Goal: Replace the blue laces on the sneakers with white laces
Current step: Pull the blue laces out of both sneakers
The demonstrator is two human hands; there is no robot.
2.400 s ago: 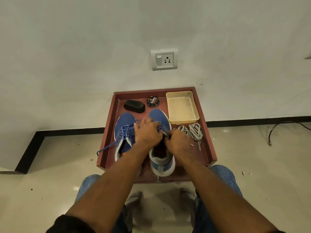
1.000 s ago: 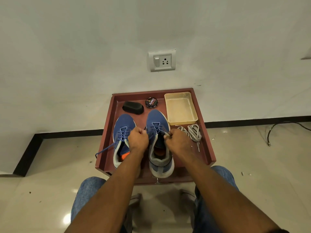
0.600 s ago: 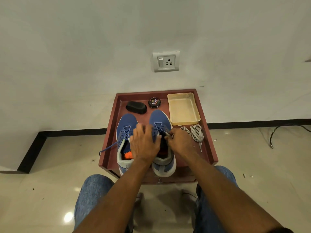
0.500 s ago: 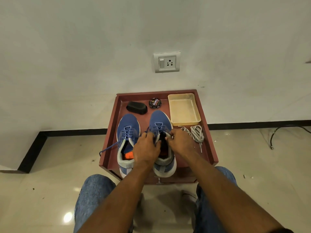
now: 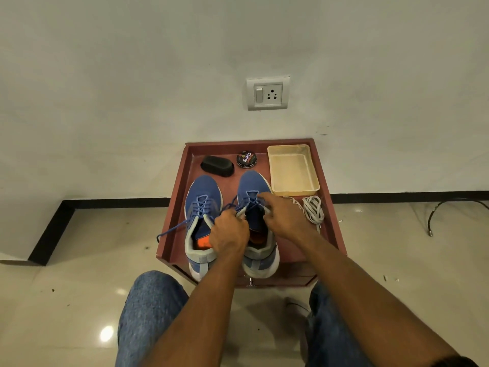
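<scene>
Two blue sneakers stand side by side, toes away from me, on a reddish-brown tray table [image 5: 174, 207]. The left sneaker [image 5: 202, 192] keeps its blue lace, with one end trailing over the tray's left edge [image 5: 172, 230]. My left hand [image 5: 230, 231] is closed over the left collar of the right sneaker [image 5: 252, 181], pinching its blue lace [image 5: 250, 201]. My right hand [image 5: 284, 217] pinches the same lace at the sneaker's right eyelets. A bundle of white laces [image 5: 313, 209] lies on the tray just right of my right hand.
At the tray's back sit a black shoe brush [image 5: 217, 166], a round polish tin [image 5: 246, 158] and a cream plastic tray [image 5: 292, 169]. A wall with a socket [image 5: 267, 92] rises behind. My knees in jeans are below the tray. A black cable [image 5: 447, 207] lies on the floor, right.
My left hand went from flat over the right sneaker's opening to a closed grip at its left collar. My right hand reached slightly farther toward the toe along the lace.
</scene>
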